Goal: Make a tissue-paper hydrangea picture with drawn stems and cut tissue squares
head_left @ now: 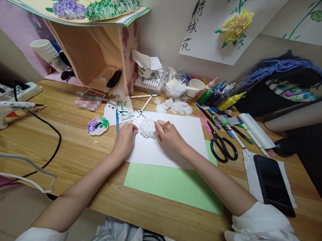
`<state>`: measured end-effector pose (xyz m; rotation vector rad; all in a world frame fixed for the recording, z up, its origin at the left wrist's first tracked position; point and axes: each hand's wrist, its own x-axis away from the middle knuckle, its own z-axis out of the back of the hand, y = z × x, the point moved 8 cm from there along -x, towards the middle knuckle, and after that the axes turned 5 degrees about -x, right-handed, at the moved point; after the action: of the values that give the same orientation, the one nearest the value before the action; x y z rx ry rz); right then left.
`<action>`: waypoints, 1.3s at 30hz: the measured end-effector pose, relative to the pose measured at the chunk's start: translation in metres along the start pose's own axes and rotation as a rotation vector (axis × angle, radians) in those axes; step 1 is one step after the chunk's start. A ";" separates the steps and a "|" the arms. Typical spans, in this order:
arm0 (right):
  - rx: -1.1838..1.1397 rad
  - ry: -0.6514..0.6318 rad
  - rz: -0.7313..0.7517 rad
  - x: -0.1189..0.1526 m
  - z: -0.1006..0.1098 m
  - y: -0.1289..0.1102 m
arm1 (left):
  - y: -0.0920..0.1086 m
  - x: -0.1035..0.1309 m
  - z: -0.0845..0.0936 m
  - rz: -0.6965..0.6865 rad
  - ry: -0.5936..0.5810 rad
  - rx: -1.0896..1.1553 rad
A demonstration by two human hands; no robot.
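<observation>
A fluffy white tissue-paper flower (147,128) lies on a sheet of white paper (170,155). At the flower's right edge, my right hand (168,136) is closed in a pinch on its ruffled petals; whether a loose bit of tissue is also between the fingertips is hidden. My left hand (125,139) rests at the left edge of the white sheet, beside the flower. Its fingers are curled together, and what they hold, if anything, does not show. Under the white sheet lies green paper (170,187). Small white tissue squares (175,106) are scattered behind the sheet.
Black-handled scissors (223,147), pens and a phone (273,184) lie to the right. Paint bottles (218,96) and a white cup (196,87) stand behind. At left are a paint palette (97,126), blue brushes (117,118), a glue gun (7,109) and its black cable (57,144).
</observation>
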<state>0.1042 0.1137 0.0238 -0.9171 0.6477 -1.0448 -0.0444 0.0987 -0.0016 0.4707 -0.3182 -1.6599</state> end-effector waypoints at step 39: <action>-0.824 0.486 -0.087 0.044 0.043 0.080 | 0.078 -0.080 0.057 -0.310 0.109 0.171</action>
<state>0.1912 0.1040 -0.0266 -1.4137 1.5233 -1.0958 0.0038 0.1635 0.0945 0.7666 -0.3196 -1.9069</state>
